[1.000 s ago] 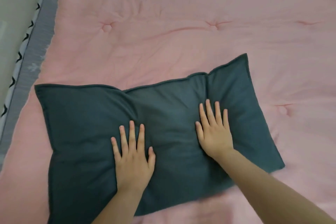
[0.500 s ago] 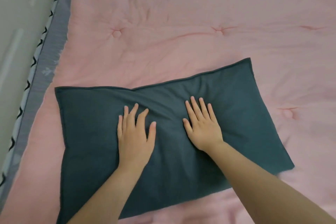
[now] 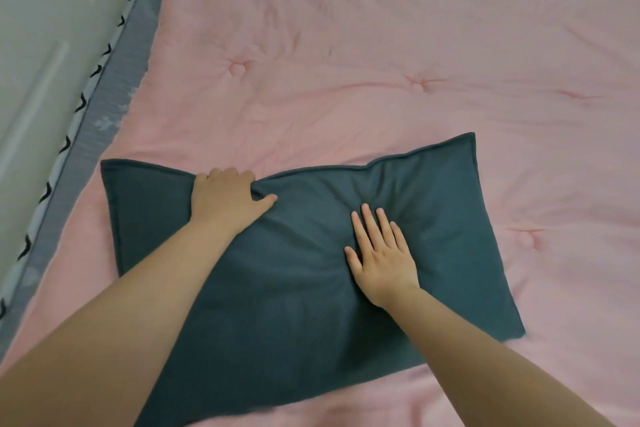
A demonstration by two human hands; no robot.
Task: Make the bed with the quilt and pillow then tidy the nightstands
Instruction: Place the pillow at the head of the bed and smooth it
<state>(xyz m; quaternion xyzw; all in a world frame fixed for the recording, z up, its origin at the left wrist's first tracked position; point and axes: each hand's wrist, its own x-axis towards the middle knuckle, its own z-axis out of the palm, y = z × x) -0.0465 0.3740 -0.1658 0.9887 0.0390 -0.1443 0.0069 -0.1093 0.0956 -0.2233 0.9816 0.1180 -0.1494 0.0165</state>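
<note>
A dark teal pillow lies flat on the pink tufted quilt that covers the bed. My left hand is at the pillow's far edge, left of its middle, with the fingers curled over that edge and the thumb on top. My right hand lies flat on the pillow's middle, fingers straight and spread, pressing the fabric down. Both forearms reach in from the bottom of the view and hide part of the pillow's near side.
A grey mattress edge with black chevron marks runs diagonally along the left. Beyond it is a pale green wall or floor surface. The quilt stretches away to the top and right.
My left hand has moved from the pillow's middle up to its far edge and curled its fingers over it. My right hand stays flat on the pillow.
</note>
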